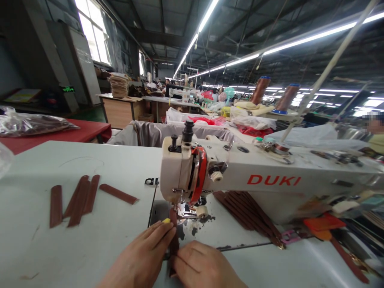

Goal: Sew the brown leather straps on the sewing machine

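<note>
A narrow brown strap (174,236) runs under the needle area of a white sewing machine (234,172) marked DUKI. My left hand (144,250) presses on the strap's left side close to the presser foot, fingers together, with something yellow at a fingertip. Nearer to me, my right hand (201,264) has its fingers closed on the strap's near end. Several short brown strips (81,200) lie on the table to the left. Under the machine's arm rests a bundle of long brown straps (247,212).
Two brown thread cones (260,91) stand behind the machine. Beyond its head is a grey cloth-lined bin (150,134). A red-covered table (87,134) with a plastic bag (33,122) is at left. An orange-handled tool (324,226) lies at right. Another person (376,132) shows at the right edge.
</note>
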A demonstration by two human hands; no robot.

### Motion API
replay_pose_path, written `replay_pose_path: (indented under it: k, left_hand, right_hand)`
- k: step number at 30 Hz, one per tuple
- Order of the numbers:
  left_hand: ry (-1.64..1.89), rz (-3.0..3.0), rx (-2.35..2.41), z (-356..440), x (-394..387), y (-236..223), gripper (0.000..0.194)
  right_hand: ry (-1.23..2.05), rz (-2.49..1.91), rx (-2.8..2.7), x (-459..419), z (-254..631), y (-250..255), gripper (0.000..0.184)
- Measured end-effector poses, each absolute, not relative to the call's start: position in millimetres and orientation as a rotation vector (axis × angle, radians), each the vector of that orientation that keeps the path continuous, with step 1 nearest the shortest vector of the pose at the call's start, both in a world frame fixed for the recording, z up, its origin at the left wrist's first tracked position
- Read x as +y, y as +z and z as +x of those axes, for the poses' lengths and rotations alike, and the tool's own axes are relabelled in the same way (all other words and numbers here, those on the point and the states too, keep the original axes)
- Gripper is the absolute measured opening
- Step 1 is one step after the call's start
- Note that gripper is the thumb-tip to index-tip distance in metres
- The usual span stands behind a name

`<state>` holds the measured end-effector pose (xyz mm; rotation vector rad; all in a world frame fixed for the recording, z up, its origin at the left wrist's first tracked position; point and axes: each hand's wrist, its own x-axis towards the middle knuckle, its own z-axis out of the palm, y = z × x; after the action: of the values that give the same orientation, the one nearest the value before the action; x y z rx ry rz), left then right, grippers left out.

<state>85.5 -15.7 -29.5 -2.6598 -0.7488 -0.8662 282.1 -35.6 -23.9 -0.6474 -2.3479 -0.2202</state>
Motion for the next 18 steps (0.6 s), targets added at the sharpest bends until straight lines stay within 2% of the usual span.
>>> replay_pose_path:
  k: [5,13,18]
  left_hand:
    - [-0.807,-2.737,-0.81,90.5,-4.7,-18.7,0.042]
    - [-0.97,-2.828,-0.915,92.2,-2.1,-20.5,0.038]
    - [-1.058,-2.862,-0.913,92.9,-1.0,-22.5,0.046]
  right_hand:
    - [-0.17,-0.691,-2.42,-27.6,286.2,-25.9,0.042]
    - [-0.24,-0.673,-2.328,-21.3,282.5,-33.4,0.044]
    - [-0.241,-0.666,-2.275,-19.1,282.2,-37.9,0.037]
